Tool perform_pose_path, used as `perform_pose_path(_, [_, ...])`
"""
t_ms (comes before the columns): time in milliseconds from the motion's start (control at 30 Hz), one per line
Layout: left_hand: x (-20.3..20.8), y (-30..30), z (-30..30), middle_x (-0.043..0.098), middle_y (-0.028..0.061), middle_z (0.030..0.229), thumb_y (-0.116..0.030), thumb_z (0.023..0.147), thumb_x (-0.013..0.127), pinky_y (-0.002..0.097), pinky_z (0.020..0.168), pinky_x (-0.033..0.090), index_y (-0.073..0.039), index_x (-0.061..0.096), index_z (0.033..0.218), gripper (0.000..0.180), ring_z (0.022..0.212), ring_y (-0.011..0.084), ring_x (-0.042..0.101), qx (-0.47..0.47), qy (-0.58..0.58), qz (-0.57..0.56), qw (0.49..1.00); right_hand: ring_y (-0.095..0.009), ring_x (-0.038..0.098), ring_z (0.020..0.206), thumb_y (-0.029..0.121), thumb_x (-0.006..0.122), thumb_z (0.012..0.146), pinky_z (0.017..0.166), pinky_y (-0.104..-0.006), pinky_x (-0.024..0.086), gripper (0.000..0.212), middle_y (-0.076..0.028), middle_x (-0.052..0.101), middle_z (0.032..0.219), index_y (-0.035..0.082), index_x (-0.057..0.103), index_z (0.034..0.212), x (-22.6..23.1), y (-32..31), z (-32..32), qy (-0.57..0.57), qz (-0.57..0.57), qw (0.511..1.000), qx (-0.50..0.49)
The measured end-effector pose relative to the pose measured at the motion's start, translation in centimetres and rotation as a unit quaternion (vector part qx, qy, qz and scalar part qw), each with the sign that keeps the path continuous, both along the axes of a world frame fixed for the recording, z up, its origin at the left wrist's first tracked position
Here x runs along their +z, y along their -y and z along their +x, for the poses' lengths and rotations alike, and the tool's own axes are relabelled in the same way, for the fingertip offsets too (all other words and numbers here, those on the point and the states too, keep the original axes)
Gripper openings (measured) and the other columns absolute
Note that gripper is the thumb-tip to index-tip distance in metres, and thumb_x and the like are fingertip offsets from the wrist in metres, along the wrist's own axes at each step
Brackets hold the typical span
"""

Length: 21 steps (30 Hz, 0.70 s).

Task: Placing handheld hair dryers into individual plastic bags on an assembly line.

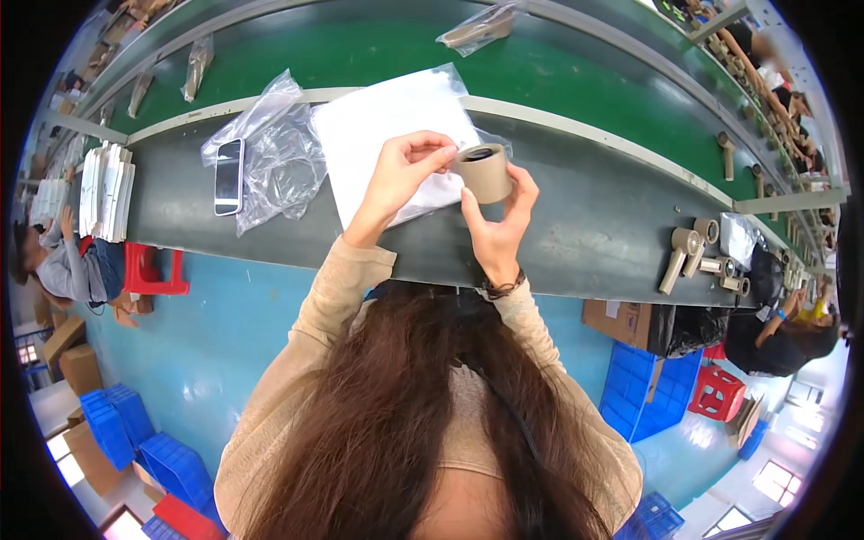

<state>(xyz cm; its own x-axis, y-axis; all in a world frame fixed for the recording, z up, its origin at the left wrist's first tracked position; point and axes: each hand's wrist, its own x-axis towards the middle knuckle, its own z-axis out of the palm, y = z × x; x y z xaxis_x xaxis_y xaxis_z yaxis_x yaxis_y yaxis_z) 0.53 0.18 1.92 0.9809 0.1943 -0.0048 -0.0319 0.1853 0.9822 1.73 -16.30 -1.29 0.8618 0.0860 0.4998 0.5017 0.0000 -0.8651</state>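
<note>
My right hand (499, 225) grips a beige handheld fan (487, 176) round its short, drum-shaped head, thumb on the near side and fingers on the far right side. The head's dark round opening faces up; its handle does not show. Close to its left rim, my left hand (405, 175) is closed in a pinch, thumb against forefinger. Whatever lies between those fingertips is too small to make out. Below both hands, a white sheet in clear plastic (360, 135) lies on the dark bench.
Left of the sheet are crumpled clear bags (283, 171), a phone (229, 177) and a stack of white booklets (107, 191). Several beige fans (684, 247) lie at the right. Beyond a pale rail runs a green conveyor (360, 54) with a bagged item (479, 29). Co-workers sit at both sides.
</note>
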Motion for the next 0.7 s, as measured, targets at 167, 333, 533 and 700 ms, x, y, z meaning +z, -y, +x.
perform_pose_path(167, [3.6, -0.8, 0.1, 0.065, 0.0021, 0.088, -0.010, 0.089, 0.063, 0.0263, 0.073, 0.049, 0.002, 0.065, 0.096, 0.014, 0.079, 0.0092, 0.058, 0.034, 0.080, 0.065, 0.994, -0.031, 0.059, 0.089, 0.011, 0.078, 0.066, 0.073, -0.0373, 0.051, 0.056, -0.014, 0.052, 0.109, 0.008, 0.058, 0.117, 4.8, -0.2, 1.6, 0.178, -0.228, 0.956, 0.037])
perform_pose_path(333, [5.9, -0.9, 0.5, 0.065, 0.0058, 0.086, -0.008, 0.088, 0.062, 0.0286, 0.070, 0.049, 0.000, 0.063, 0.096, 0.012, 0.075, 0.0146, 0.060, 0.104, 0.115, 0.339, 0.928, -0.030, 0.058, 0.078, 0.027, 0.077, 0.072, 0.066, -0.0397, 0.050, 0.053, -0.013, 0.053, 0.093, 0.008, 0.057, 0.117, 7.5, -1.6, 4.7, 0.180, -0.368, 0.910, 0.067])
perform_pose_path(533, [3.4, -3.5, 3.4, 0.060, 0.0138, 0.081, -0.007, 0.086, 0.059, 0.0375, 0.066, 0.048, 0.000, 0.060, 0.087, 0.006, 0.073, 0.0304, 0.061, 0.203, 0.143, 0.485, 0.838, -0.029, 0.061, 0.078, 0.038, 0.065, 0.082, 0.066, -0.0381, 0.049, 0.037, -0.009, 0.058, 0.082, 0.011, 0.063, 0.108, 7.9, -1.5, 12.6, 0.287, -0.525, 0.777, 0.198])
perform_pose_path(700, [2.3, -3.9, 4.2, 0.063, 0.0107, 0.082, -0.009, 0.087, 0.062, 0.0303, 0.067, 0.049, 0.001, 0.062, 0.091, 0.011, 0.073, 0.0212, 0.063, 0.191, 0.104, 0.480, 0.850, -0.016, 0.053, 0.077, 0.012, 0.067, 0.084, 0.068, -0.0309, 0.043, 0.010, -0.004, 0.055, 0.081, 0.002, 0.068, 0.083, 9.4, -2.8, 15.3, 0.106, -0.381, 0.775, 0.493])
